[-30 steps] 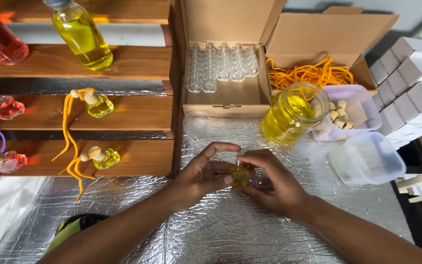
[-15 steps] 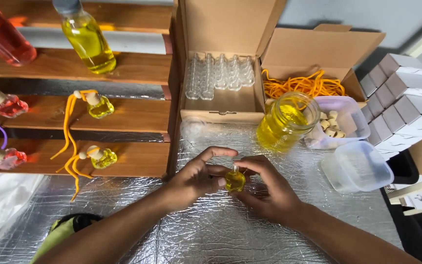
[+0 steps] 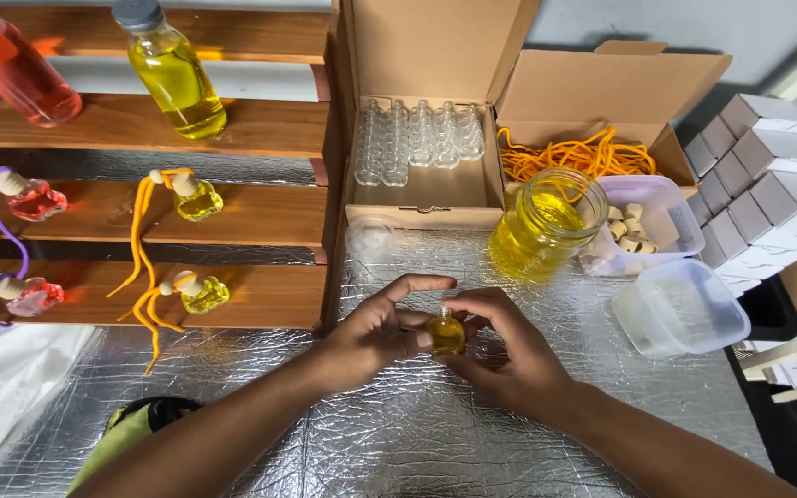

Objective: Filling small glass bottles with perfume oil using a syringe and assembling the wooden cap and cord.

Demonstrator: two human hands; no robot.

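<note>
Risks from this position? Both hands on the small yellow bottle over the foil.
1. The small bottle is pinched only by fingertips of the left hand and right hand; its neck looks uncapped, so a tilt or a slip of the grip could spill yellow liquid onto the foil sheet.
2. The open jar of yellow liquid stands just beyond the hands with no lid; a reach toward the tub of corks might knock it.
</note>
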